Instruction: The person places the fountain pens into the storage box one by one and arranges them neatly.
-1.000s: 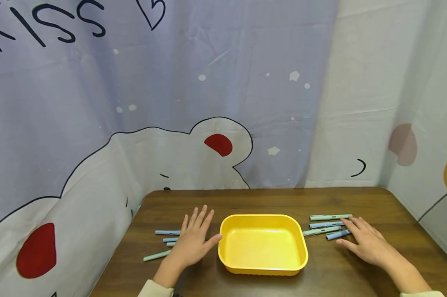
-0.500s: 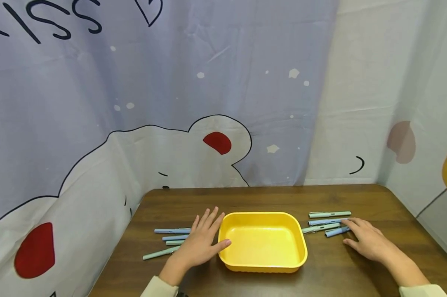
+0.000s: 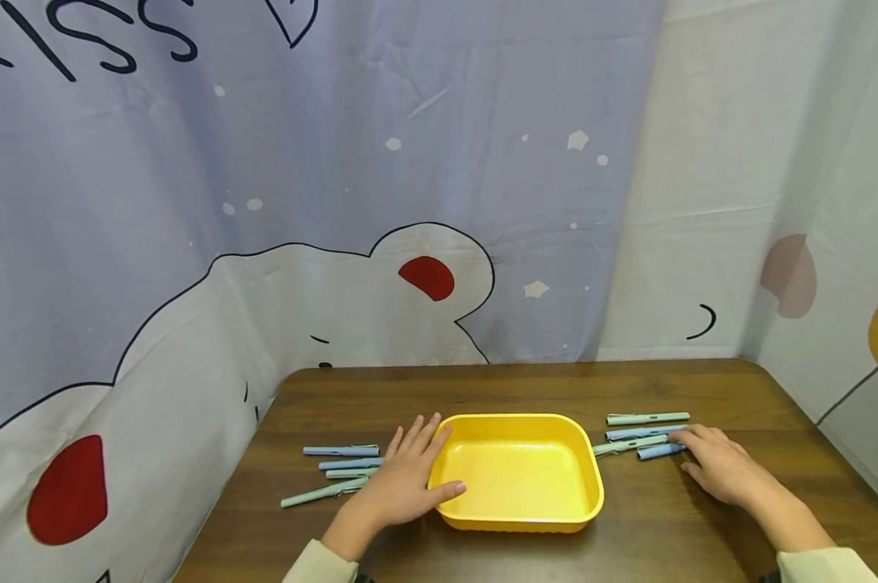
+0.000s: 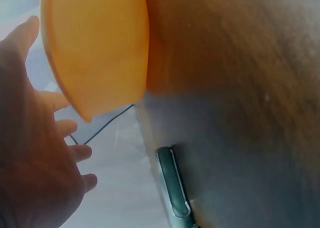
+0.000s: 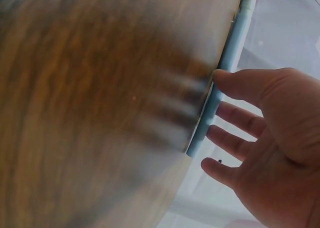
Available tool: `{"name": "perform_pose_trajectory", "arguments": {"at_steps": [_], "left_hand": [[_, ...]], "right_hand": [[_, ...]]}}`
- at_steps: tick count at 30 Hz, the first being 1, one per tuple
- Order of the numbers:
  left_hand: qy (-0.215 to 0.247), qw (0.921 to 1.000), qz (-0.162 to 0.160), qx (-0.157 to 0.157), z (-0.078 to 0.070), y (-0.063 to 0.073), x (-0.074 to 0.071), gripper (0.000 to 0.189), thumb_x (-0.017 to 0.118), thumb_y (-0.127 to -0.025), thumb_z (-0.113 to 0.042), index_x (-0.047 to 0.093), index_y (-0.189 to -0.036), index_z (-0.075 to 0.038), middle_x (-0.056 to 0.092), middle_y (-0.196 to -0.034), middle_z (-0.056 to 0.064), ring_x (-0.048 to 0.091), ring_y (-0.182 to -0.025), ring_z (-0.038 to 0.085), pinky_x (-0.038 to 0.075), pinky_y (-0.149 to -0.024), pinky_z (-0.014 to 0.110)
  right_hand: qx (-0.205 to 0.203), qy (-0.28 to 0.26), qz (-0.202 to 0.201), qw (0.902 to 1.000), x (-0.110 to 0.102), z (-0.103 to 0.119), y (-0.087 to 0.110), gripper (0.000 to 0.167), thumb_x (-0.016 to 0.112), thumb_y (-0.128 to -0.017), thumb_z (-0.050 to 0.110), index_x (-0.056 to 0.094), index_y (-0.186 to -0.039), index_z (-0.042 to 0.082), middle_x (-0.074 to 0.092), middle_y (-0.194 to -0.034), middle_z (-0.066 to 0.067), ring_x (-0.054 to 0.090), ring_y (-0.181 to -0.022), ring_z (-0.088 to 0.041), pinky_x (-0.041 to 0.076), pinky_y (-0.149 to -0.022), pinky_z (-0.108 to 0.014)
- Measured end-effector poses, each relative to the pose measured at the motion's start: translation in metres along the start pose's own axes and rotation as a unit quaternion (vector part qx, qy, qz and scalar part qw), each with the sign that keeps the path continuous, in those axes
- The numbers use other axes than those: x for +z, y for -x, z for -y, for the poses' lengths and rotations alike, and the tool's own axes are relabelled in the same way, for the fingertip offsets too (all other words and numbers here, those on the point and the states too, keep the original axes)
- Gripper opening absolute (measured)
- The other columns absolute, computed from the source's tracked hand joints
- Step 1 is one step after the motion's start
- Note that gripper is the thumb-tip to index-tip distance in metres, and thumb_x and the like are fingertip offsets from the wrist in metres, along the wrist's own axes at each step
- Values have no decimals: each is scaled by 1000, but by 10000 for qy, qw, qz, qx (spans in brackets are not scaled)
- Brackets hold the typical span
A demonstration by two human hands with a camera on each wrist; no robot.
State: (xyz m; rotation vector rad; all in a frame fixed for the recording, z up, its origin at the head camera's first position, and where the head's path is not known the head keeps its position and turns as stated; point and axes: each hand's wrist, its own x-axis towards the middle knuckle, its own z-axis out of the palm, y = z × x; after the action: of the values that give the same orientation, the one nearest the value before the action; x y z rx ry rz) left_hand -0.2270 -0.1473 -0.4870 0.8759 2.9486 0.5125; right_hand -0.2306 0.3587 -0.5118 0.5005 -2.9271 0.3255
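— Pens [image 3: 341, 450] at the far left: how many do you count?
— Four, lying on the brown wooden table [image 3: 526, 389]. Two are blue, at the back; two are pale green, in front, the nearest one slanting.
— And the left hand [image 3: 404, 484]?
— Just right of those, at the left end of the yellow plastic tray [image 3: 519, 525]. Its fingers are straight and spread apart, gripping nothing, and its thumb points over the rim. Whether it touches the tray, I can't tell.
— So the tray sits mid-table?
— Yes, between the two groups of pens.
— What's farther right?
— Four more: a green pen [image 3: 648, 419] at the back, a blue pen [image 3: 639, 435] before it, another green one with its left end right beside the tray, and a second blue one nearest.
— The right hand [image 3: 719, 467]?
— At the right ends of those nearer pens, fingers bent. In the right wrist view its thumb overlaps a blue pen; I can't tell whether it grips.
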Motion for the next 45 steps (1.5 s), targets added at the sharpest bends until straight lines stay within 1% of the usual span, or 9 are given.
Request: {"name": "perform_pose_trajectory", "arguments": {"at_steps": [10, 17, 19, 24, 26, 29, 35, 41, 45], "left_hand": [[-13, 10000, 40, 9, -2, 0, 10, 84, 51, -98, -63, 24, -163, -16, 9, -171, 7, 11, -155, 39, 9, -121, 65], [-148, 9999, -32, -29, -4, -1, 13, 88, 51, -96, -67, 25, -162, -16, 9, -171, 8, 12, -155, 39, 11, -121, 65], [-185, 9998, -40, -39, -4, -1, 14, 90, 51, -95, -69, 24, -162, -16, 9, -171, 8, 12, -155, 39, 11, -121, 64], [-170, 9999, -18, -26, -5, -1, 15, 93, 53, -92, -71, 24, -162, -17, 8, -170, 12, 12, -155, 38, 11, -122, 62], [-142, 9999, -8, -9, -5, 0, 16, 94, 55, -91, -71, 24, -163, -17, 7, -170, 14, 12, -155, 38, 10, -122, 62], [-117, 9999, 16, -3, -7, 0, 15, 97, 56, -90, -72, 23, -163, -18, 6, -169, 16, 11, -155, 38, 10, -123, 60], [-97, 9999, 72, -33, -10, 1, 14, 99, 55, -89, -74, 23, -163, -17, 4, -169, 16, 9, -156, 37, 9, -123, 59], [-115, 9999, 59, -79, -11, 3, 14, 97, 54, -90, -73, 23, -163, -16, 4, -170, 15, 7, -156, 36, 10, -123, 59], [-111, 9999, 32, -91, -11, 3, 15, 97, 56, -90, -72, 23, -163, -16, 4, -170, 15, 6, -156, 35, 10, -123, 59]], "right_hand": [[-63, 81, -115, 9999, 3, -2, -1, 34, 79, -80, -1, 69, -112, 6, 65, -106, -12, 61, -101, -44, 51, -76, -63], [36, 37, 8, 10000, 1, -2, -3, 24, 78, -81, 0, 69, -101, 11, 65, -98, -6, 62, -96, -40, 52, -73, -60], [49, 30, 38, 10000, 0, -2, -3, 21, 77, -82, 1, 69, -96, 13, 64, -93, -3, 62, -92, -36, 52, -70, -57], [-35, -24, 77, 10000, -2, -2, -4, 21, 79, -81, 2, 64, -86, 17, 56, -83, 6, 57, -78, -17, 49, -64, -41], [-83, -68, 102, 9999, -2, -2, -3, 22, 80, -81, 2, 63, -84, 17, 54, -82, 8, 53, -76, -12, 47, -64, -36], [-165, -161, 94, 9997, -3, 0, -1, 23, 80, -80, 1, 63, -84, 16, 54, -82, 9, 51, -76, -9, 46, -65, -33], [-350, -405, -228, 9983, -5, 3, 4, 29, 82, -76, -2, 60, -84, 16, 51, -82, 10, 47, -74, -5, 43, -63, -29], [-724, -527, -673, 9937, -7, 10, 4, 36, 83, -73, -5, 56, -86, 15, 45, -79, 11, 40, -72, 0, 38, -59, -26], [-859, -353, -954, 9911, -8, 15, 3, 38, 83, -69, -7, 61, -91, 16, 53, -83, 12, 48, -75, -1, 45, -63, -29]]}}
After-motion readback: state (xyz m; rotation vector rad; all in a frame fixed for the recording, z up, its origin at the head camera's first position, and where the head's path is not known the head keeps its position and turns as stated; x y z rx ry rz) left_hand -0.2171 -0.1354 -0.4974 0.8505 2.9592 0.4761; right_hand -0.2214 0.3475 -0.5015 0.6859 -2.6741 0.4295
